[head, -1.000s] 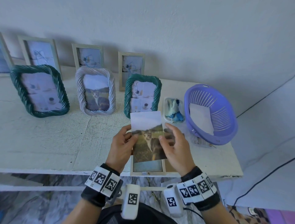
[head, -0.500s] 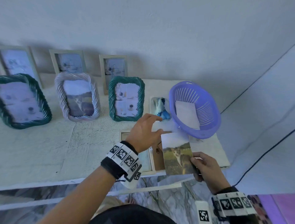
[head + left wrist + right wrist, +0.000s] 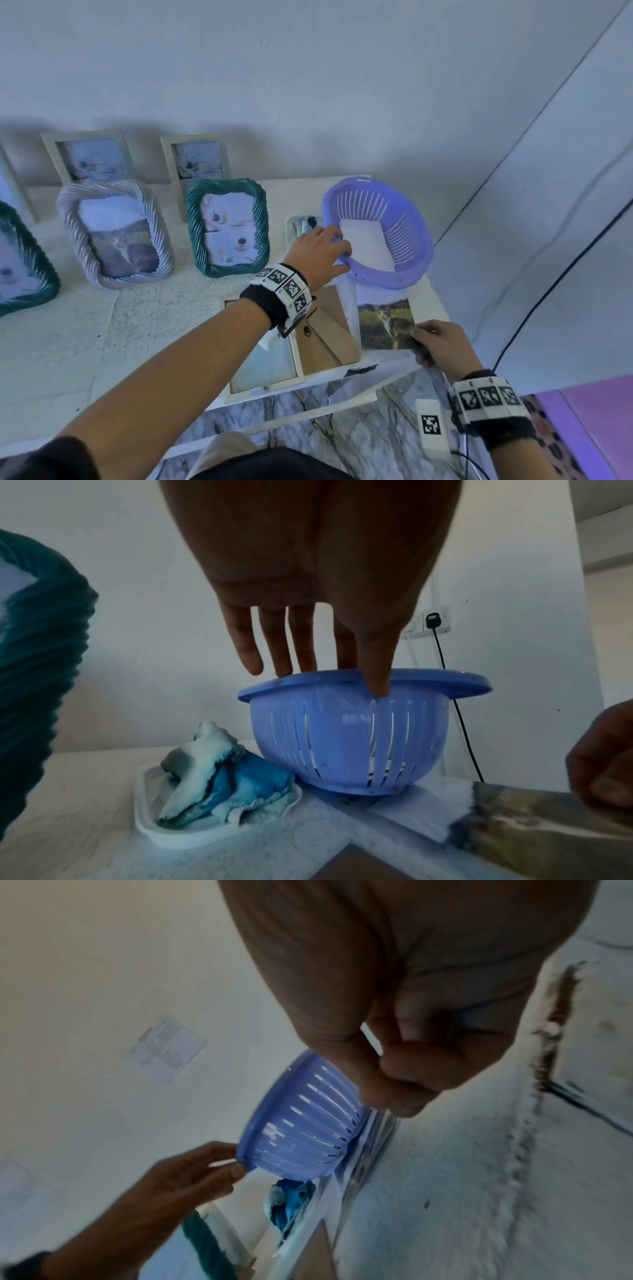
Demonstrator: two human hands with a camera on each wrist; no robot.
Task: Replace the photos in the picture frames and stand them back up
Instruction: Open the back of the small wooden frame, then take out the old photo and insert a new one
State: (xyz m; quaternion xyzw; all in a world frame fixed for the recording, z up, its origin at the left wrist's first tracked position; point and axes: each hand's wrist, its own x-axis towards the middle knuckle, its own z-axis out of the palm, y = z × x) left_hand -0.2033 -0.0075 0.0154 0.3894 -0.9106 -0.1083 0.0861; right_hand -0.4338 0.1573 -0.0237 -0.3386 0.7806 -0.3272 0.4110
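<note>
My right hand (image 3: 419, 339) pinches the lower right corner of a cat photo (image 3: 383, 318) just over the table's front right part, its top edge under the purple basket (image 3: 407, 240). My left hand (image 3: 337, 246) holds the basket's near rim (image 3: 308, 681), fingers inside and thumb on the slotted wall. White sheets (image 3: 368, 246) lie in the basket. An opened beige frame (image 3: 263, 371) lies flat at the front edge, its brown backing board (image 3: 325, 337) beside it.
Twisted frames stand in a row: green (image 3: 227, 228), pale lilac with a cat photo (image 3: 114, 236), green at far left (image 3: 20, 260). Two beige frames (image 3: 90, 159) lean on the wall. A white tray with a blue-white cloth (image 3: 212, 783) sits left of the basket.
My left hand let go of the cat photo and reached forward to the basket's rim. My right hand carried the photo to the right and down, beside the basket.
</note>
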